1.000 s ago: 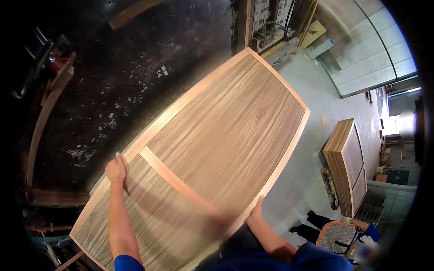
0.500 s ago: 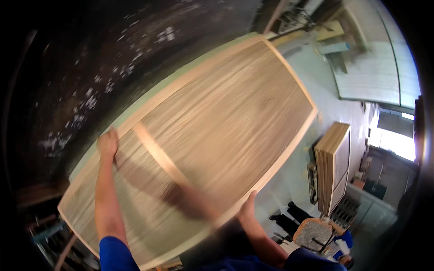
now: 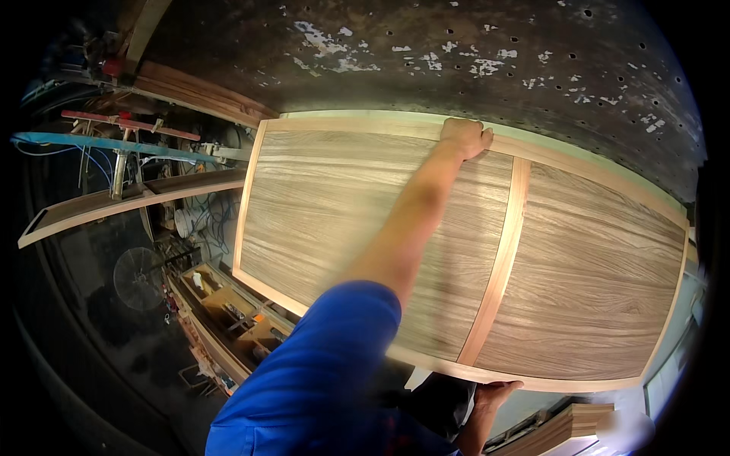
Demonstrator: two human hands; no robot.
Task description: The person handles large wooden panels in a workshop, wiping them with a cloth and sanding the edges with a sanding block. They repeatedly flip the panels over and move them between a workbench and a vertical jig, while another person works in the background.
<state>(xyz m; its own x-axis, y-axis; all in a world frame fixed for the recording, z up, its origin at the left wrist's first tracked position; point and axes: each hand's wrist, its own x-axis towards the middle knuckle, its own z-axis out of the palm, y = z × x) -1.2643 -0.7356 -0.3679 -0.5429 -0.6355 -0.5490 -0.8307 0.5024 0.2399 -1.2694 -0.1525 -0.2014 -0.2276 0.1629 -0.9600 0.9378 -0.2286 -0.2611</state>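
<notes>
Left grip [image 3: 464,139] and right grip [image 3: 494,394] hold opposite edges of the panel [image 3: 342,190].

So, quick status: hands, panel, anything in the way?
Left hand curled over far edge of framed wood panel; right hand at near edge, grip unclear. Left forearm crosses panel. Light-edged board beside panel's left end, contact unclear.

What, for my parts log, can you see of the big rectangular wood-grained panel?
The large rectangular panel has a pale wood-look frame, one matching crossbar, and grey-brown infill with streaky grain. Its broad face shows, long sides running left to right. The left hand grasps its far edge; the right hand touches the near one. Its support is unclear.
</notes>
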